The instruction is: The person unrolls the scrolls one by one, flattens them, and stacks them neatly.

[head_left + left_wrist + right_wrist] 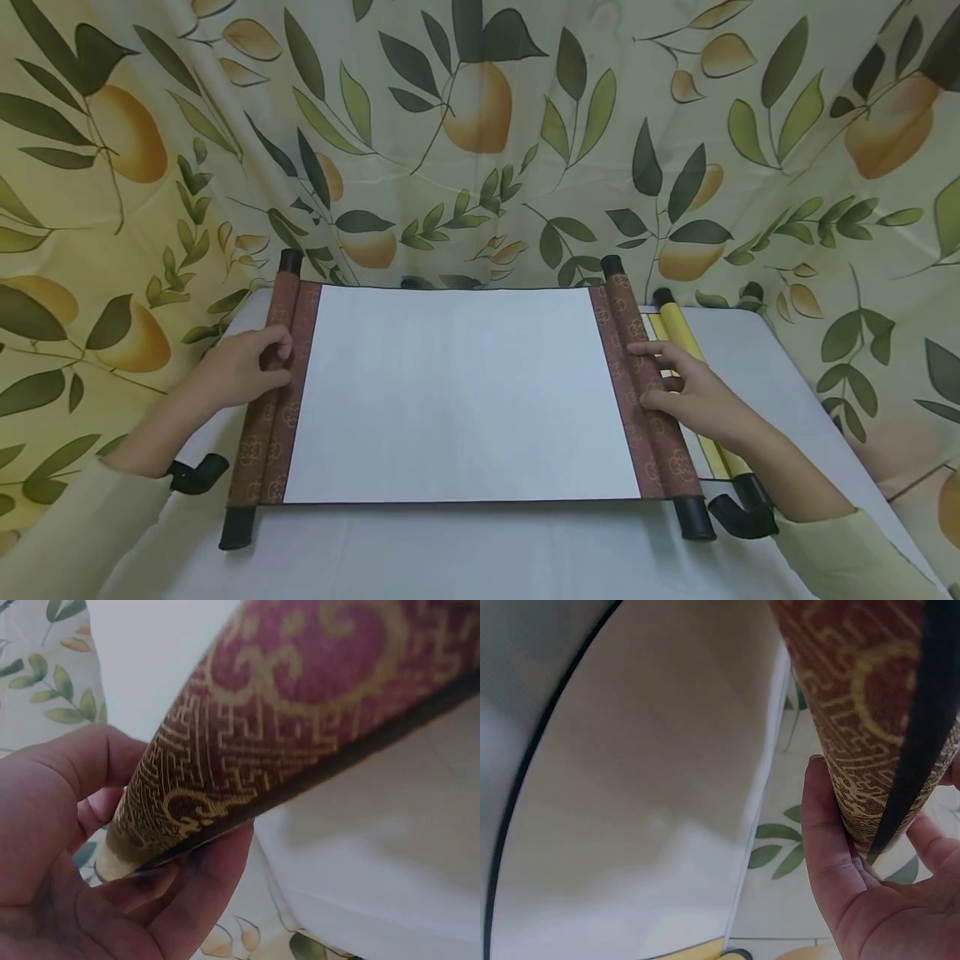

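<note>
A hand scroll with a blank white sheet (pixel 457 392) is spread between two brown-red patterned rollers with black end knobs. My left hand (pixel 243 367) grips the left roller (pixel 251 437) near its middle. In the left wrist view, fingers (pixel 206 892) of that hand curl beneath the gold-patterned roller (pixel 247 742). On the opposite side, my right hand (pixel 701 396) holds the right roller (pixel 663 437), thumb and fingers around it. The right wrist view shows this roller (pixel 847 697) raised above the white table, the right hand (pixel 900 915) cupping its lower side.
A yellow scroll (pixel 682 329) with black knobs lies on the white table (pixel 780 375) at the right, partly covered by the right roller and hand. Behind the table hangs a curtain (pixel 420 208) printed with fruit and leaves. Black wrist mounts (pixel 198 475) sit at both wrists.
</note>
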### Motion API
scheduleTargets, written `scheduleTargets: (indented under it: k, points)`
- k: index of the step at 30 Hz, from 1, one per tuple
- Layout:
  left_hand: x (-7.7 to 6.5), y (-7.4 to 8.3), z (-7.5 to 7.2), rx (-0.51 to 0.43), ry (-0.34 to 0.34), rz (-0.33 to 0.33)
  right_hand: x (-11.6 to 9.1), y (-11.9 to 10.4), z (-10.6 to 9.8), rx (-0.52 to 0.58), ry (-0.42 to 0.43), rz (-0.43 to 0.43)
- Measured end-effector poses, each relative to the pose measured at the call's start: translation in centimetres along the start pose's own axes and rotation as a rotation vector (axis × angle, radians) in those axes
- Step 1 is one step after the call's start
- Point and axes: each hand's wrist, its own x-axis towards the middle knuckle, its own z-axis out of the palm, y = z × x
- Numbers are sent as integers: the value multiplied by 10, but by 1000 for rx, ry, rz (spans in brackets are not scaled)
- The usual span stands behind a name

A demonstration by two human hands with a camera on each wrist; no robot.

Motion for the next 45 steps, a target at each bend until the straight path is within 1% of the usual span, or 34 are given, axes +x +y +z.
scheduleTargets:
  k: [6,13,16,18,21,25,29,34,40,45]
  points:
    - [3,-10,2,-65,-71,-16,2,5,6,-47,3,37]
    - [11,-27,12,-102,-88,25,9,16,13,-30,-5,46]
    - [16,-35,19,-121,-103,22,11,21,16,-14,-13,62]
    - [20,-39,24,-129,-111,12,12,23,17,-3,-14,89]
    - [24,-43,29,-139,-122,-3,15,26,19,-4,-20,99]
    - [27,-46,33,-152,-128,-16,20,30,20,-13,-23,109]
    - [29,-47,33,-153,-134,-36,24,33,20,-16,-17,106]
    - [33,-45,29,-158,-137,-66,29,34,20,-18,-20,103]
    - [38,-41,25,-171,-129,-86,36,37,21,-50,-10,107]
    - [42,-42,27,-169,-139,-83,39,39,23,-71,5,110]
